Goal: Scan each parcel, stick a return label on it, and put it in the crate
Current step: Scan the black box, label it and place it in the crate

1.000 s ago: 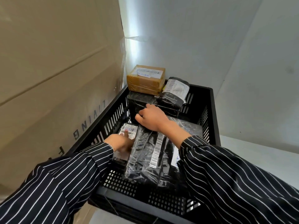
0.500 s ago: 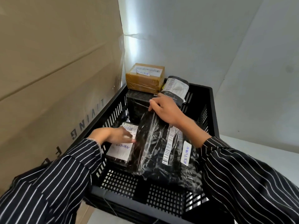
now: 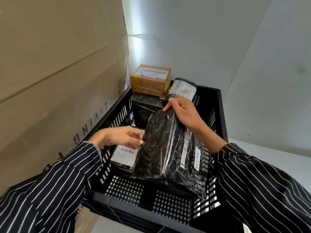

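A black slotted crate (image 3: 222, 115) holds several parcels. A large black plastic-wrapped parcel (image 3: 165, 148) with a barcode strip and a white RETURN label lies tilted in the crate. My right hand (image 3: 183, 111) grips its far top edge. My left hand (image 3: 121, 137) touches its left edge with curled fingers, above a flat parcel with a white RETURN label (image 3: 126, 155). At the crate's far end sit a brown box (image 3: 149, 81) with a RETURN label and a black rolled parcel (image 3: 183, 88).
A big cardboard carton (image 3: 58, 81) stands tight against the crate's left side. White walls rise behind and to the right. A pale floor or surface (image 3: 269, 158) shows to the right of the crate.
The large black parcel has been lifted and tilted, its far end raised by my right hand. My left hand slid from the flat parcel's label to the black parcel's left edge.
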Motion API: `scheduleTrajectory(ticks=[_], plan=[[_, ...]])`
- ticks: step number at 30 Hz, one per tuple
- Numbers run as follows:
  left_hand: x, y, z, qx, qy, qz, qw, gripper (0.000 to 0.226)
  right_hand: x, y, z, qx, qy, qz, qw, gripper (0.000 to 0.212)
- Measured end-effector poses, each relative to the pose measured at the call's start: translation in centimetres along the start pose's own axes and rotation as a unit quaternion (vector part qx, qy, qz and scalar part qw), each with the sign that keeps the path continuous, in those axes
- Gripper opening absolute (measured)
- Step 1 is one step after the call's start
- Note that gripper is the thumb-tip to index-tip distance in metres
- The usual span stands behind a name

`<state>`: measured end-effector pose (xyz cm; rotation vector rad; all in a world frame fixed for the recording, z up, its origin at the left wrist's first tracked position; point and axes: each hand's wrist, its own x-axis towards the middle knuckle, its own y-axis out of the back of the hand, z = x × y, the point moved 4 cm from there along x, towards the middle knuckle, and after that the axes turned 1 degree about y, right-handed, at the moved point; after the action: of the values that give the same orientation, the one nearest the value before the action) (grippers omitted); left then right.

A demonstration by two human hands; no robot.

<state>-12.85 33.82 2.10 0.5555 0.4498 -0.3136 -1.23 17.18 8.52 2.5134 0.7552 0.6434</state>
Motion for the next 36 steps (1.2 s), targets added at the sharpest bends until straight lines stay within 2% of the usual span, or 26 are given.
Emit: scheduleTrajectory(ticks=[1, 4, 9, 12, 15, 17, 19, 21, 23, 26, 28, 30, 32, 34, 36], plan=[[-0.1, 0.0, 0.2, -0.04, -0.003, -0.018, 0.999, 0.012, -0.1, 0.2, -0.1, 0.011, -0.002, 0.0, 1.0, 0.041], [-0.4, 0.5, 0.5, -0.069, -0.012, -0.038, 0.997, 0.004, -0.3, 0.5, 0.0, 0.034, -0.017, 0.003, 0.999, 0.044], [-0.7, 1.5, 0.7, -0.101, -0.03, -0.024, 0.994, 0.018, -0.4, 1.0, 0.1, 0.068, -0.023, 0.022, 0.997, 0.045], [-0.9, 1.9, 0.6, -0.123, -0.042, -0.021, 0.991, 0.012, -0.2, 1.2, 0.4, 0.082, -0.022, 0.038, 0.996, 0.044], [-1.1, 2.3, 0.4, -0.148, -0.035, -0.004, 0.988, 0.017, -0.4, 0.8, 0.7, 0.102, -0.023, 0.048, 0.993, 0.045], [-1.3, 1.9, 0.5, -0.139, -0.033, -0.023, 0.99, 0.014, -0.6, 0.5, 0.7, 0.099, -0.024, 0.046, 0.994, 0.046], [-1.2, 1.4, 0.2, -0.088, -0.017, -0.037, 0.995, 0.003, -0.7, 0.3, 0.5, 0.072, -0.023, 0.04, 0.996, 0.047], [-0.5, 1.3, -0.3, -0.01, -0.003, -0.027, 1.0, 0.016, -0.8, 0.2, 0.5, 0.044, -0.025, 0.031, 0.998, 0.048], [0.4, 1.4, -0.7, 0.079, -0.007, 0.02, 0.997, 0.027, -0.8, 0.0, 0.4, 0.023, -0.03, 0.021, 0.999, 0.048], [1.9, 1.0, -1.4, 0.221, 0.011, 0.088, 0.971, 0.06, -0.4, -0.6, -0.1, -0.01, -0.019, 0.009, 1.0, 0.049], [2.5, -0.5, -1.8, 0.305, 0.048, 0.055, 0.95, 0.08, -0.1, -1.4, -0.4, -0.049, -0.004, -0.011, 0.999, 0.05], [3.0, -1.7, -2.7, 0.371, 0.097, 0.007, 0.923, 0.089, 0.2, -2.4, -0.4, -0.088, 0.001, -0.038, 0.995, 0.05], [3.5, -2.0, -3.7, 0.404, 0.127, -0.006, 0.906, 0.08, 0.2, -3.1, -0.4, -0.117, 0.0, -0.059, 0.991, 0.05], [3.8, -2.0, -3.9, 0.389, 0.134, 0.008, 0.911, 0.059, 0.2, -3.5, -0.5, -0.134, 0.0, -0.07, 0.988, 0.05], [4.0, -2.0, -3.6, 0.374, 0.142, 0.015, 0.916, 0.051, 0.3, -3.6, -0.5, -0.143, -0.001, -0.076, 0.987, 0.051]])
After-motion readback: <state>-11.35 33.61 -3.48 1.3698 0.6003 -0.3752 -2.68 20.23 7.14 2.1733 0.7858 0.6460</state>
